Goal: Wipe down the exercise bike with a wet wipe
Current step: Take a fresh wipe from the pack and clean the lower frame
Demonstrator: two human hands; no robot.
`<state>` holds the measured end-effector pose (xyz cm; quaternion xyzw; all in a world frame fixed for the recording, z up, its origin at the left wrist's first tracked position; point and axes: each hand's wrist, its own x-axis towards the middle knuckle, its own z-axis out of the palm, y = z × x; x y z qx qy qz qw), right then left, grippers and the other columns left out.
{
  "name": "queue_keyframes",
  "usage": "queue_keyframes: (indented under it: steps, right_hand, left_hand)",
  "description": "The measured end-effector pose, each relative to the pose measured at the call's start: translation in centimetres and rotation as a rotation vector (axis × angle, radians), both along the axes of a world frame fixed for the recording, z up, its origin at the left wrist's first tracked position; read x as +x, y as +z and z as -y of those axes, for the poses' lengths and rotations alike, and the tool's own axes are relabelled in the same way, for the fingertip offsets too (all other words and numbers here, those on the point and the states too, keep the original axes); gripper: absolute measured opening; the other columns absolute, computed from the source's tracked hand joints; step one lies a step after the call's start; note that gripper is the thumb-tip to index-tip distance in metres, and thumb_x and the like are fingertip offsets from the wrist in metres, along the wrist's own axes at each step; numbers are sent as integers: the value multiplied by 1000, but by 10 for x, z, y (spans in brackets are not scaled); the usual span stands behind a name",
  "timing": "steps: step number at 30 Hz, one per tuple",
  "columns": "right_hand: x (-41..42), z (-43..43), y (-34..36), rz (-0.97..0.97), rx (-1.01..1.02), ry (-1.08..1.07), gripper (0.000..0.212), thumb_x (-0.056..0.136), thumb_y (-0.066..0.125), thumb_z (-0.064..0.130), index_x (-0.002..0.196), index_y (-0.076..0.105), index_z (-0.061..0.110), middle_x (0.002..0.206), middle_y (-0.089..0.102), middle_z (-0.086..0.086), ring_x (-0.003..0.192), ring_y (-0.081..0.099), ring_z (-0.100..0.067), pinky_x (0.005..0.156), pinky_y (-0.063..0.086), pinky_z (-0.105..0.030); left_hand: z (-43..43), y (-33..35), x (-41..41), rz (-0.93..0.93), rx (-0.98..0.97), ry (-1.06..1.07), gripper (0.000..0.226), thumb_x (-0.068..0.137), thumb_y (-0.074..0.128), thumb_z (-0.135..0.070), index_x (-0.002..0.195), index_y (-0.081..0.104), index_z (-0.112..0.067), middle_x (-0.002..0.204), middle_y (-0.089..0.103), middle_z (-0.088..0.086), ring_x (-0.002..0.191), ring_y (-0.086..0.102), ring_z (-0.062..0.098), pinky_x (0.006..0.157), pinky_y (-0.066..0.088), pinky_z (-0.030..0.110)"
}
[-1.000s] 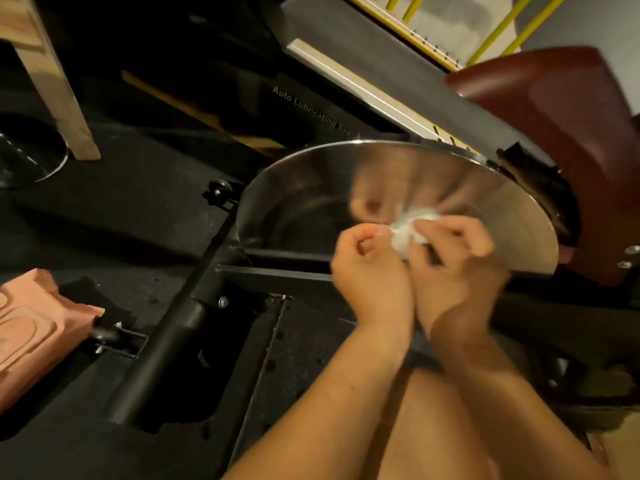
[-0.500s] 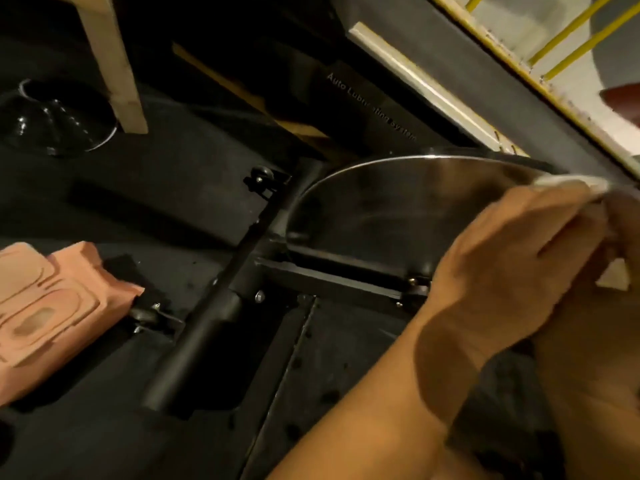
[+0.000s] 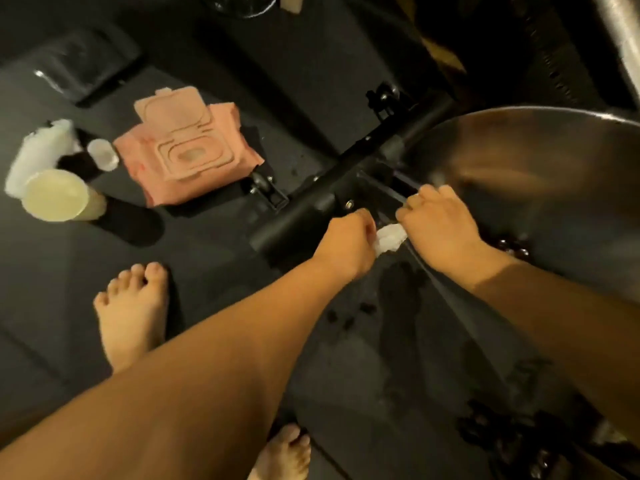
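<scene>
Dark floor mat [image 3: 207, 306] underfoot; pink wipe pack [image 3: 187, 154] beside bike base [image 3: 311, 209].

One wide camera on my head, looking steeply down past my arms at the dark floor [image 3: 214, 57], close over my left hand [image 3: 346, 244], my right hand [image 3: 440, 230], flywheel [image 3: 540, 188] at frame right, my bare feet below.

The wipe pack [image 3: 185, 152] lies on the floor [image 3: 207, 64] at upper left — a cup [image 3: 57, 195] left of it. The flywheel [image 3: 540, 188] fills the right; the base bar [image 3: 332, 199] runs between — a foot [image 3: 133, 317] below.
</scene>
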<state>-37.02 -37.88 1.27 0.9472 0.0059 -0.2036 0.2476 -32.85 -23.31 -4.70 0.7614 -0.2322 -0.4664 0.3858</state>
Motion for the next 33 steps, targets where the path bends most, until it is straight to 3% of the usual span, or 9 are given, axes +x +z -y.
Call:
queue_keyframes:
  steps: [3,6,8,11,16,22,27,30,33]
  right_hand:
    - [-15,-58,24,143,500,-449,20,81,61,1,94,71,13,90,68,-3,88,58,-25,75,46,-33]
    - [-20,-116,57,298,1014,-962,22,84,61,7,88,72,26,82,70,7,79,65,-13,73,51,-26]
    - [-32,-145,84,403,1200,-1161,16,83,65,11,81,72,25,72,71,1,62,65,-13,63,54,-30]
    - [-57,-193,126,480,1328,-1368,10,90,65,16,85,69,24,66,64,3,48,51,-8,51,46,-27]
    - [-84,-243,190,537,1515,-1589,9,97,57,21,96,66,22,85,65,-1,68,60,-10,61,51,-28]
    - [-76,-288,274,631,2095,-1904,31,104,36,20,129,47,6,125,62,-18,107,66,-37,91,52,-57]
    - [-68,-341,364,698,1936,-1754,27,103,43,17,129,48,12,120,62,-16,102,68,-30,82,57,-49]
    - [-69,-363,430,712,1878,-1682,12,102,46,17,112,52,14,113,65,-15,94,71,-27,77,58,-45]
    - [-78,-370,486,846,1889,-1690,16,101,49,22,114,52,12,112,66,-16,91,72,-28,70,59,-41]
  left_hand:
    - [-61,23,-21,-328,108,179,10,88,50,-5,91,56,-11,93,62,8,88,59,26,76,48,37]
    - [-114,61,-25,-639,84,645,28,83,47,-14,104,65,-7,105,69,17,90,64,26,80,53,38]
    - [-153,92,-23,-741,-35,951,28,89,45,-8,103,69,-6,89,73,12,77,65,23,74,53,35]
    - [-205,136,-20,-669,-117,1327,24,98,40,-7,110,60,-1,79,64,11,59,58,18,62,56,35]
    - [-280,186,-32,-350,-19,1635,15,97,45,-15,88,50,-26,96,59,-2,90,63,23,78,60,48]
    - [-343,258,-46,-456,-179,1419,47,88,44,17,111,63,-19,113,64,4,106,65,22,91,57,39]
    - [-381,360,-48,-186,-8,854,63,79,43,14,125,64,-22,130,60,-3,121,53,10,105,44,30]
    - [-378,451,-51,-266,-267,429,40,87,59,2,120,67,-18,110,67,-9,93,58,-6,87,45,16]
    - [-367,519,-58,-120,-359,220,7,90,70,-21,95,70,-17,77,69,-6,66,61,3,65,48,21]
